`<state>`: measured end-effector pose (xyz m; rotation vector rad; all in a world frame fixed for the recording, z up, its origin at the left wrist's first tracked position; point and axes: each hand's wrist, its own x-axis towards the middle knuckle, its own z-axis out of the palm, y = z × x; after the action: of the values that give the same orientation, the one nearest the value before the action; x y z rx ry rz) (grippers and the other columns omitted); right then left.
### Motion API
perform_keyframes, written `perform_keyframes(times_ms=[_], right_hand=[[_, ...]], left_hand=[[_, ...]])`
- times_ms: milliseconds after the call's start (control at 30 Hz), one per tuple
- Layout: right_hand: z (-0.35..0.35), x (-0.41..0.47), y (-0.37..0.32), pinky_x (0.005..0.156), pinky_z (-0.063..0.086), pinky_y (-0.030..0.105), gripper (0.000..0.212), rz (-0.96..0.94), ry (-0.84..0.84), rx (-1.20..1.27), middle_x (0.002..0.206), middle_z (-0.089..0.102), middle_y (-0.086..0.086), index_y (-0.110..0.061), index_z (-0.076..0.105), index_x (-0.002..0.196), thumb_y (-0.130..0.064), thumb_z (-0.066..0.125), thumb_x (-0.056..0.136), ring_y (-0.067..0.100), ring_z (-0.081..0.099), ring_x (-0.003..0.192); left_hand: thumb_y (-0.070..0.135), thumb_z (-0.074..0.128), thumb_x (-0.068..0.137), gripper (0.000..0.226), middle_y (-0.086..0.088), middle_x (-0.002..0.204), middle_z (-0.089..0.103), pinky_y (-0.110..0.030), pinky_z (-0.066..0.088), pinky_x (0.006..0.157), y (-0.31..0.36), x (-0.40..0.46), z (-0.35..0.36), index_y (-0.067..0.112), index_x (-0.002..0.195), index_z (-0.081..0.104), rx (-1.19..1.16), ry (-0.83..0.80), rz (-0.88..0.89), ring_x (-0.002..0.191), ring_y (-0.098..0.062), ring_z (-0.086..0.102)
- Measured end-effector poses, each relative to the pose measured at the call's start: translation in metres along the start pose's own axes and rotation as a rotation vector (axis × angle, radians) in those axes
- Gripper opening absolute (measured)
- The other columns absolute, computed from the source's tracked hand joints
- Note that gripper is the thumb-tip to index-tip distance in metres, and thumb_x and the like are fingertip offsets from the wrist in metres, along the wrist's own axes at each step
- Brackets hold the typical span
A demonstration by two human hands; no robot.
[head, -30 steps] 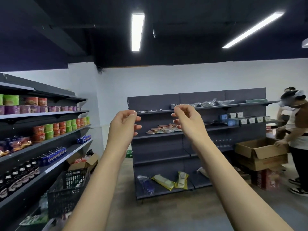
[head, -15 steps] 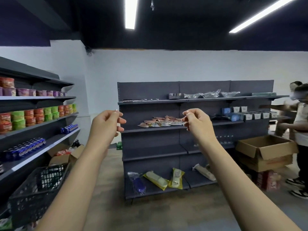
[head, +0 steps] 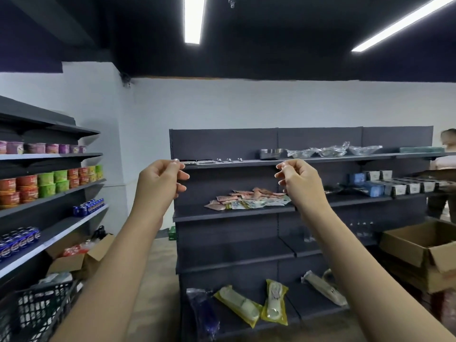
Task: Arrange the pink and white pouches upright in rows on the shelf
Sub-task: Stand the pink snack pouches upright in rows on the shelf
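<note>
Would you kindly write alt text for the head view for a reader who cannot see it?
Two bare arms reach toward a dark grey shelf unit, left hand and right hand raised with fingers curled and holding nothing. Pink and white pouches lie flat in a loose pile on its middle shelf.

Two raised hands, left (head: 160,180) and right (head: 299,180). One loose heap of pouches (head: 248,199), too jumbled to count, on one shelf (head: 232,213). Three yellow packs (head: 238,304) on the bottom shelf beside one blue pack (head: 203,309). One open carton (head: 419,253). Two ceiling lights (head: 193,19).
</note>
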<state>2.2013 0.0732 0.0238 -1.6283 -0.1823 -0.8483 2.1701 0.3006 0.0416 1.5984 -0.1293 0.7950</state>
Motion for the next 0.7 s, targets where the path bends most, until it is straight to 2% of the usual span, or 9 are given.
perform_keyframes(times_ms=[167,367,700], right_hand=[[0.029,0.049,0.045,0.064,0.044,0.027,0.021,0.010,0.025,-0.009,0.077,0.064,-0.002,-0.021,0.060,0.079,-0.018,0.044,0.092,0.012,0.053,0.066],[0.064,0.104,0.090,0.058,0.043,0.023,0.019,0.009,0.008,-0.006,0.075,0.063,-0.002,-0.016,0.061,0.084,-0.017,0.044,0.093,0.010,0.052,0.061],[0.120,0.238,0.181,0.065,0.044,0.029,0.019,-0.009,-0.023,0.034,0.076,0.063,-0.003,-0.016,0.061,0.087,-0.020,0.044,0.094,0.013,0.053,0.068]], left_hand=[[0.023,0.045,0.095,0.024,0.004,0.071,0.061,-0.022,0.039,0.054,-0.043,0.050,0.026,0.022,0.075,0.057,0.008,-0.021,-0.019,0.056,-0.012,0.052],[0.023,0.044,0.096,0.025,0.004,0.072,0.061,-0.021,0.039,0.054,-0.089,0.107,0.057,0.021,0.075,0.057,0.030,-0.026,-0.023,0.056,-0.012,0.052],[0.021,0.045,0.095,0.022,0.004,0.071,0.061,-0.022,0.038,0.053,-0.163,0.226,0.143,0.019,0.077,0.058,0.025,0.002,-0.008,0.056,-0.012,0.051]])
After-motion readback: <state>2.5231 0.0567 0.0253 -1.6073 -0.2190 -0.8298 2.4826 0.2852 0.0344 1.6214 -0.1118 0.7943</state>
